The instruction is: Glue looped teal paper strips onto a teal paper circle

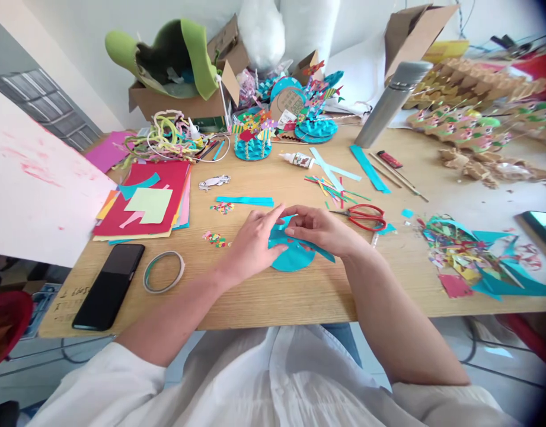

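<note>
Teal paper disc (294, 256) lies flat on the tabletop (299, 296), centre of the frame, near the front edge. A teal paper strip (315, 248) runs across its top, slanting down to the right past the disc's rim. Left hand (255, 243) rests palm down on the disc's left part, fingers pressing the paper, thumb up toward the strip; grip flat, not closed around anything. Right hand (319, 228) sits on the disc's upper right, fingers curled, pinching the strip where it meets the disc; fingertips of both hands nearly touch above the disc.

Just right of the right hand: red-handled scissors (364, 216), blades pointing left. Above the hands: a loose teal strip (245, 201) lying flat, small confetti heaps (222, 207) and (214, 238) to the left. Further up centre: glue bottle (299, 159) on its side, more teal strips (369, 169), thin colored slivers (330, 187).

Left of frame: stack of colored paper sheets (143, 201), red on top with a pale green square. Lower left: black phone (109, 286) face up, tape roll (164, 271) just beside it. Large pink-smeared white board (32, 184) at far left edge.

Right of frame: pile of paper scraps (468, 255), teal and mixed colors. Upper right: grey metal flask (392, 104) tilted, cardboard pieces (477, 89). Upper centre: finished teal paper crafts (252, 139), cardboard box (184, 104) with green felt (201, 56).
</note>
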`<state>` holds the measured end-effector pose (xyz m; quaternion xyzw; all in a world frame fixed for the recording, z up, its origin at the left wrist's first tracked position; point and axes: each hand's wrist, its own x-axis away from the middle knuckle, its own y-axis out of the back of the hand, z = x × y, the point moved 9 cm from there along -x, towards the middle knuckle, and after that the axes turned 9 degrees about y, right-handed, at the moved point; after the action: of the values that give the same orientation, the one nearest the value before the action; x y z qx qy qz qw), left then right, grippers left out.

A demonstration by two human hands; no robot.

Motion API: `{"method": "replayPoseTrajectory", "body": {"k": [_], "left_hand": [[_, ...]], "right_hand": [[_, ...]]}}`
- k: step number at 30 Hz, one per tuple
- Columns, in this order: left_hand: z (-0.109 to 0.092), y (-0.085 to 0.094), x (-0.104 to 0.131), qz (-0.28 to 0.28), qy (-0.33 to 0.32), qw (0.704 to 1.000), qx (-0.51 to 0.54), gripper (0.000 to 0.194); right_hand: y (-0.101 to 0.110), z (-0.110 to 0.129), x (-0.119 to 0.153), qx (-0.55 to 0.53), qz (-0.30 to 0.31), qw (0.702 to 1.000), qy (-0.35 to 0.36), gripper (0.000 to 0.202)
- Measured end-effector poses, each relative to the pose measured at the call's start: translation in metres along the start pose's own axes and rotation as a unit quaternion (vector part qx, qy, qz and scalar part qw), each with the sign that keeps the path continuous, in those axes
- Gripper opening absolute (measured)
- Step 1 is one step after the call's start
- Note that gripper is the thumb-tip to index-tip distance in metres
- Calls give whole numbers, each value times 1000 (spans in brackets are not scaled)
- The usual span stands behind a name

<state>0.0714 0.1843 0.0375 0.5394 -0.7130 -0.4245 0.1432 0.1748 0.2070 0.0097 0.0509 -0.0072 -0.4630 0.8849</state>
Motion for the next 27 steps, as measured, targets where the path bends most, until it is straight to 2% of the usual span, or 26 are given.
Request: {"method": "replayPoseTrajectory", "body": {"k": [5, 9, 12, 15, 17, 21, 27], "left_hand": [[4, -6, -10, -33, 16, 999, 24, 58], [10, -3, -6, -75, 9, 997, 5, 46], [8, -2, -4, -90, -12, 996, -8, 43], [6, -3, -3, -86, -28, 996, -9, 41], [6, -4, -3, -82, -31, 996, -4, 43], [10, -5, -5, -71, -24, 997, 20, 47], [23, -3, -9, -63, 5, 996, 68, 42]], "right_hand": [[17, 1, 11, 4, -46, 999, 1, 57], [32, -1, 36, 19, -56, 998, -17, 52], [37, -7, 55, 26, -60, 996, -57, 44], [42, -17, 69, 17, -96, 990, -99, 40], [46, -21, 74, 7, -125, 987, -100, 41], [50, -33, 76, -26, -154, 984, -92, 42], [51, -53, 78, -61, -208, 968, -129, 43]]}}
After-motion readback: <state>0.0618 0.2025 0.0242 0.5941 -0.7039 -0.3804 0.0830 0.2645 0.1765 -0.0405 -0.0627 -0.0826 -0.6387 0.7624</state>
